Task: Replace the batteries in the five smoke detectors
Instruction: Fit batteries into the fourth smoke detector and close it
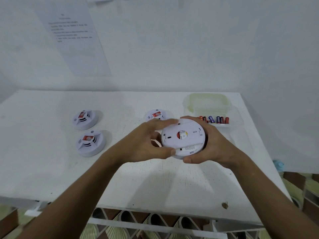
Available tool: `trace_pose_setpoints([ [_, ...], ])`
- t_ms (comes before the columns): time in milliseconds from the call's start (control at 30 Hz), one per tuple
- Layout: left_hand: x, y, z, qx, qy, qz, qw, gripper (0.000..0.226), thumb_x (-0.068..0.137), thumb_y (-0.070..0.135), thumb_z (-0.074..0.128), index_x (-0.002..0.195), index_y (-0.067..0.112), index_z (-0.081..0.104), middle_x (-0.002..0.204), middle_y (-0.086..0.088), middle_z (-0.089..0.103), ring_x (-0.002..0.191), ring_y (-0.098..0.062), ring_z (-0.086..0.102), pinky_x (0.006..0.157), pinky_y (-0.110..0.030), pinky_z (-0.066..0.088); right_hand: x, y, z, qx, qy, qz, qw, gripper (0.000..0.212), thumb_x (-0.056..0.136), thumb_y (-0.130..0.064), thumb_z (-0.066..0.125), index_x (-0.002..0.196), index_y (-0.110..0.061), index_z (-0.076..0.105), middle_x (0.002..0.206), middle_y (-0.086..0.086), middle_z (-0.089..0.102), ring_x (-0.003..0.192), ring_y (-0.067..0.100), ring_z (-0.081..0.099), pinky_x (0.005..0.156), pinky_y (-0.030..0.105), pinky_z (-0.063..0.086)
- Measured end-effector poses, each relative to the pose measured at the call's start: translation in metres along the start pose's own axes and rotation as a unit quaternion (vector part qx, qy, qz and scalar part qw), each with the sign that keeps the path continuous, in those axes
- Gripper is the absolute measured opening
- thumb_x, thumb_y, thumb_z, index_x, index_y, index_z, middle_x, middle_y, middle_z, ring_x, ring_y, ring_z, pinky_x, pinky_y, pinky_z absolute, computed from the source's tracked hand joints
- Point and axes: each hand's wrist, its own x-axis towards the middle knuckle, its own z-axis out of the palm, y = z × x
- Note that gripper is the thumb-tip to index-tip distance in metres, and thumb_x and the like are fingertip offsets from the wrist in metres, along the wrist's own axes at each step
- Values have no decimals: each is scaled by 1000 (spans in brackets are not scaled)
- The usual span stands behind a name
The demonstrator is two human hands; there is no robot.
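I hold a white round smoke detector (pixel 185 138) above the table, its back plate facing me with a red spot at the centre. My left hand (pixel 150 144) grips its left rim with thumb below and fingers on top. My right hand (pixel 209 144) cups its right side. Two detectors (pixel 84 119) (pixel 90 143) lie face up at the left, each with a red label. A third detector (pixel 156 115) sits behind my left hand, partly hidden. Several batteries (pixel 214 119) lie in a clear container (pixel 209 102) at the back right.
The white table (pixel 138 183) stands against a white wall with a printed sheet (pixel 72 31) taped on it. A small brown chip (pixel 224 205) marks the table near its front right edge. Patterned floor shows below the front edge.
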Motion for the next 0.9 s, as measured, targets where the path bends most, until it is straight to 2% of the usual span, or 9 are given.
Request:
trace_pose_setpoints([
  [67, -3, -5, -1, -34, 9, -19, 999, 86, 69, 31, 81, 145, 33, 40, 124, 12, 61, 91, -21, 69, 75, -32, 59, 1, 2, -1, -4, 18, 1, 1000, 94, 47, -14, 92, 131, -30, 52, 125, -9, 61, 117, 10, 58, 82, 28, 57],
  [167, -5, -11, -2, -38, 5, -23, 999, 71, 78, 13, 78, 138, 35, 48, 110, 3, 71, 84, -21, 70, 83, -38, 58, 3, 4, 2, -16, 25, 4, 1000, 97, 45, -25, 91, 131, -30, 48, 128, -10, 56, 119, 9, 55, 84, 28, 57],
  [267, -8, -15, -4, -39, 23, -11, 999, 63, 80, 2, 73, 128, 39, 56, 98, 0, 75, 83, -28, 69, 78, -37, 58, 10, 1, 7, -157, 35, -6, 987, 100, 44, -38, 91, 133, -34, 44, 129, -14, 46, 119, 3, 49, 92, 20, 51],
  [367, -11, -18, -9, -17, 53, -1, 998, 66, 79, 4, 75, 128, 42, 53, 90, 4, 74, 77, -21, 67, 68, -26, 55, 17, -4, 13, -294, 43, -18, 955, 107, 42, -57, 83, 136, -29, 40, 126, -13, 35, 118, 8, 42, 94, 17, 45],
  [500, -14, -23, -13, -28, 79, 13, 996, 69, 77, 12, 80, 136, 33, 52, 93, 5, 70, 76, -14, 64, 67, -23, 53, 23, -10, 19, -349, 10, -10, 937, 110, 56, -41, 92, 139, -49, 21, 126, -22, 35, 118, 7, 33, 98, 28, 36],
  [600, -18, -26, -17, -22, 95, 16, 995, 72, 72, 20, 83, 134, 37, 52, 95, 6, 64, 81, -16, 61, 71, -26, 56, 26, -8, 21, -316, -9, -7, 949, 103, 59, -35, 92, 132, -58, 22, 124, -37, 35, 115, -3, 36, 94, 21, 35],
  [700, -23, -31, -20, 38, 108, -2, 993, 76, 67, 36, 80, 128, 56, 41, 107, 15, 55, 94, -4, 57, 77, -15, 53, 29, -8, 27, -217, -6, 3, 976, 100, 55, -29, 92, 132, -47, 30, 123, -31, 48, 115, -6, 46, 82, 8, 41],
  [767, -26, -34, -20, 39, 96, -4, 995, 80, 65, 40, 82, 129, 58, 36, 123, 22, 51, 108, 3, 53, 84, -11, 49, 31, -8, 31, -129, -8, 4, 992, 96, 57, -15, 92, 131, -36, 35, 116, -27, 56, 110, -2, 55, 78, 12, 49],
  [900, -30, -37, -23, -28, 43, 7, 999, 88, 71, 30, 85, 145, 37, 38, 138, 16, 54, 123, -10, 55, 101, -35, 50, 33, -6, 43, -2, -12, -5, 1000, 92, 57, 1, 85, 131, -26, 37, 115, -25, 62, 113, 7, 62, 81, 23, 56],
])
